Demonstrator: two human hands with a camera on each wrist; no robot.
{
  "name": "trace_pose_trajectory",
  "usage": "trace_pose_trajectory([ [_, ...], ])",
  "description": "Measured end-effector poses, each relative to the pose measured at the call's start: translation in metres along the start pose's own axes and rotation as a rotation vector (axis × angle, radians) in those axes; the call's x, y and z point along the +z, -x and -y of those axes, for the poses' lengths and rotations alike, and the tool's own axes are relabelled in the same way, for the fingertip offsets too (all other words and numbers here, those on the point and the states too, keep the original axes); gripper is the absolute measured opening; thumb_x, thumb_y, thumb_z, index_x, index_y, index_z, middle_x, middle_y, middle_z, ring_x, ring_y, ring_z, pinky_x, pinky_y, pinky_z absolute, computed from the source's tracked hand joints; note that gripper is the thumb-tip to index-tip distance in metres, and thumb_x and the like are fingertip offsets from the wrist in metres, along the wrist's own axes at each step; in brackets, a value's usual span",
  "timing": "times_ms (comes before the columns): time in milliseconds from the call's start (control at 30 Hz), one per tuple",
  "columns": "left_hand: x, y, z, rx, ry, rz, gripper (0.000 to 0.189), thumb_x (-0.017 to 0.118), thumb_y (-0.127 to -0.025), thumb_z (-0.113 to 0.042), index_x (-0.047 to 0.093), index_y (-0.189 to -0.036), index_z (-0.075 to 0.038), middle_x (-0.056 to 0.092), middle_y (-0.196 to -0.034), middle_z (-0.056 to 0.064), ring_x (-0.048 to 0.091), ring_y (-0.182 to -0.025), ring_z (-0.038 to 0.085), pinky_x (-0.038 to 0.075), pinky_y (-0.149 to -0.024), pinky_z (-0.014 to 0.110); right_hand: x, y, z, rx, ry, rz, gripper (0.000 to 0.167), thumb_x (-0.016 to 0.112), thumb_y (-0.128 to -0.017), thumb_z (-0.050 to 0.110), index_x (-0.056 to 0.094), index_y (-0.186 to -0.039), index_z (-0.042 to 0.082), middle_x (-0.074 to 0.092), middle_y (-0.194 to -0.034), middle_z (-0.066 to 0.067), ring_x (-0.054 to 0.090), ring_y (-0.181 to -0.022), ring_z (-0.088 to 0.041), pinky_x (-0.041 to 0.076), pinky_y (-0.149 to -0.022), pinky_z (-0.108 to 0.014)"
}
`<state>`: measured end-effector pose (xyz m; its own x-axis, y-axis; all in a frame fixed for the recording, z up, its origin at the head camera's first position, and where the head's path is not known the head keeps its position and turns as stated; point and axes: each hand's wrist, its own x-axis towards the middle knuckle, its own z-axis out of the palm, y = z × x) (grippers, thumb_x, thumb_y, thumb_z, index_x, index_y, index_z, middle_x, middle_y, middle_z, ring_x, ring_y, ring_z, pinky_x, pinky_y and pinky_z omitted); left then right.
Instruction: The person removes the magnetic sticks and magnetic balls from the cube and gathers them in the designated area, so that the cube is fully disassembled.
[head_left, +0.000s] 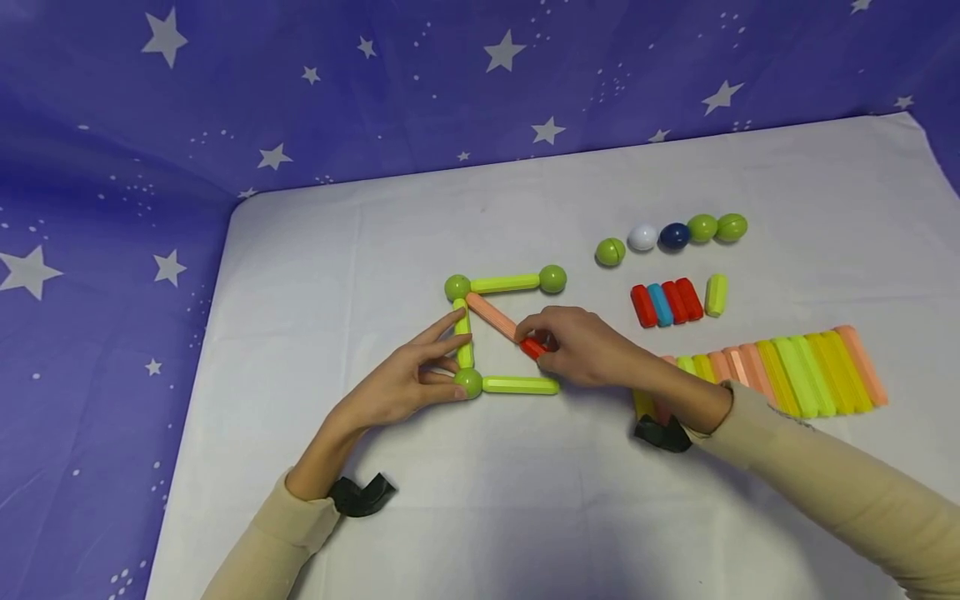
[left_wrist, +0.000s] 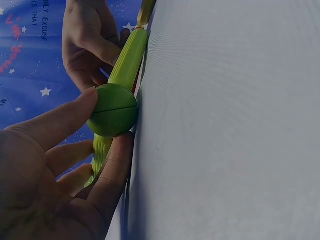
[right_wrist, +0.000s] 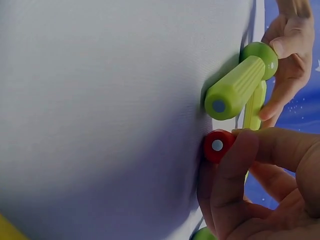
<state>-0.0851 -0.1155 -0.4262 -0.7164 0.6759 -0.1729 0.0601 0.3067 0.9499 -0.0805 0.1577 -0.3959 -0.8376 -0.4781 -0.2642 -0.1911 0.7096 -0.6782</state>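
My left hand (head_left: 401,379) holds a green ball (head_left: 468,382) between thumb and fingers, with other fingertips against the yellow-green rod (head_left: 464,354) rising from it. My right hand (head_left: 585,346) pinches a short red rod (head_left: 533,347); its round silvery end shows in the right wrist view. The red rod lines up with a salmon rod (head_left: 491,316) that slants up to a second green ball (head_left: 457,288). From that ball another yellow-green rod (head_left: 506,284) runs to a third ball (head_left: 553,278). A lower yellow-green rod (head_left: 521,385) extends right from the held ball, its far end free.
Behind to the right lie several loose balls (head_left: 675,237), green, white and dark blue. Short red rods (head_left: 643,307), a blue one (head_left: 661,304) and a yellow-green one (head_left: 716,295) sit below them. Long rods (head_left: 795,375) line up under the right forearm. White cloth (head_left: 480,517) covers the table.
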Motion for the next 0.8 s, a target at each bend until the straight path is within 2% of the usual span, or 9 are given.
trace_pose_trajectory([
  [400, -0.001, 0.000, 0.002, 0.008, -0.013, -0.001, 0.070, 0.079, -0.085, -0.007, 0.044, -0.145, 0.003, 0.015, -0.163, -0.007, 0.059, -0.115, 0.022, 0.053, -0.091, 0.027, -0.002, 0.004, -0.005, 0.058, -0.020, 0.065, 0.040, 0.066, -0.087, 0.002, 0.066, -0.127, 0.007, 0.062, -0.098, -0.005, 0.054, -0.088, -0.023, 0.050, -0.076, -0.034],
  [600, -0.001, 0.001, 0.002, 0.014, -0.011, 0.001, 0.070, 0.078, -0.085, -0.006, 0.044, -0.145, 0.003, 0.015, -0.163, -0.006, 0.058, -0.115, 0.022, 0.052, -0.092, 0.027, -0.013, 0.023, -0.013, 0.054, -0.099, 0.007, 0.037, 0.065, -0.090, 0.004, 0.065, -0.127, 0.007, 0.062, -0.101, -0.005, 0.056, -0.086, -0.021, 0.051, -0.075, -0.034],
  [800, -0.001, 0.001, 0.001, 0.017, -0.013, 0.004, 0.070, 0.078, -0.085, -0.006, 0.043, -0.145, 0.003, 0.015, -0.163, -0.005, 0.058, -0.115, 0.023, 0.052, -0.092, 0.027, -0.040, 0.050, -0.032, 0.071, -0.199, -0.108, 0.035, 0.064, -0.090, 0.000, 0.063, -0.126, 0.003, 0.063, -0.101, -0.009, 0.060, -0.084, -0.024, 0.057, -0.063, -0.031],
])
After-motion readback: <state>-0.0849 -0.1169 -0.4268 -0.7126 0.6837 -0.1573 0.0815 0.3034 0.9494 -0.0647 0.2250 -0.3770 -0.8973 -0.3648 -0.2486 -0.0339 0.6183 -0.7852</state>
